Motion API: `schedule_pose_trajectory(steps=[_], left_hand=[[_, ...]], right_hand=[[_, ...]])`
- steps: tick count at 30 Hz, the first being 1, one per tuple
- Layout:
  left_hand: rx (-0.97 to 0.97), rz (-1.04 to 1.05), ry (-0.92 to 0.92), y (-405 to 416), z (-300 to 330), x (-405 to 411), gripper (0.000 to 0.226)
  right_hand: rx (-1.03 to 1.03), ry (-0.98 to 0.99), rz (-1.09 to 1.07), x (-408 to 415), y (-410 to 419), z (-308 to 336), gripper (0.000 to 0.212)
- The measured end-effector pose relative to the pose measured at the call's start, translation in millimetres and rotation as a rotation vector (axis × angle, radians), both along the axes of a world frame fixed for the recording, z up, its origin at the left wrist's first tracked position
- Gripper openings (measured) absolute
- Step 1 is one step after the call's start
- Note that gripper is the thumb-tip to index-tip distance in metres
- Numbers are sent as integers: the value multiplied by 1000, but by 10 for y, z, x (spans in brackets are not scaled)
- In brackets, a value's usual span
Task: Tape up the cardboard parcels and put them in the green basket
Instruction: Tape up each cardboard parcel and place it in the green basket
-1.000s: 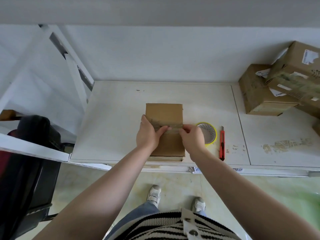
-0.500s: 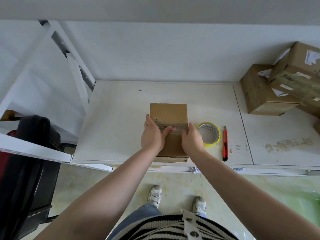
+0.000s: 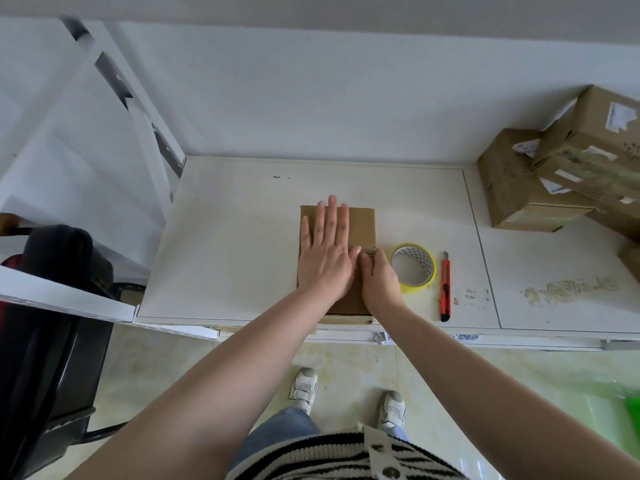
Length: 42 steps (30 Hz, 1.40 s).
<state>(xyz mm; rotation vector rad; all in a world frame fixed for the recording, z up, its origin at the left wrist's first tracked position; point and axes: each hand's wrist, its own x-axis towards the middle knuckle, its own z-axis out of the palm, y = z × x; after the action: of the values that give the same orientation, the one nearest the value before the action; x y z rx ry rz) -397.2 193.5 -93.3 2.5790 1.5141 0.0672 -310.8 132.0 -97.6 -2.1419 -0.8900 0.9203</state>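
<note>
Head view: palm flat on the parcel

Cardboard parcel (image 3: 360,226) lies on the table (image 3: 225,244) near its front edge. Left hand (image 3: 325,254) presses it with straight, spread fingers. Right hand (image 3: 377,278) rests curled fingertips on the tape strip across it. Tape roll (image 3: 414,266) and red cutter (image 3: 445,287) lie right of the parcel.

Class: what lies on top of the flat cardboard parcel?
The left hand lies flat on the parcel; the right hand presses its tape strip. Cardboard under both hands is hidden.
</note>
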Motion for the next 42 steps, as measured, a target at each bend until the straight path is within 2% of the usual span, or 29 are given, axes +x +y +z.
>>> schedule_pose_trajectory(steps=[6, 11, 17, 24, 28, 31, 34, 37, 39, 40, 42], left_hand=[[-23, -5, 28, 36, -76, 10, 72], [-47, -4, 49, 53, -34, -1, 71], [-46, -37, 42, 49, -18, -35, 70], [-27, 170, 38, 28, -68, -316, 80], [-80, 218, -9, 9, -4, -302, 82], [-122, 337, -40, -52, 15, -226, 85], [-248, 455, -226, -32, 69, -210, 86], [-534, 512, -663, 78, 95, -318, 86], [-792, 538, -908, 94, 127, -370, 80], [-879, 521, -891, 89, 119, -375, 76], [-931, 500, -746, 92, 96, -352, 64]], right_hand=[[6, -29, 1, 5, 19, -25, 35], [-5, 26, -5, 37, 82, -9, 32], [-33, 8, 53, 89, 115, 5, 39], [-87, -17, 79, 106, 134, 3, 43], [-91, -6, 64, 103, 119, 43, 43], [-84, 28, 56, 89, 112, 80, 42], [-4, 160, -5, 95, 93, 197, 39], [154, 310, -50, 206, 94, 434, 37], [204, 251, 32, 309, 110, 544, 36], [190, 160, 79, 342, 120, 577, 42], [104, -69, 147, 369, 135, 581, 70]])
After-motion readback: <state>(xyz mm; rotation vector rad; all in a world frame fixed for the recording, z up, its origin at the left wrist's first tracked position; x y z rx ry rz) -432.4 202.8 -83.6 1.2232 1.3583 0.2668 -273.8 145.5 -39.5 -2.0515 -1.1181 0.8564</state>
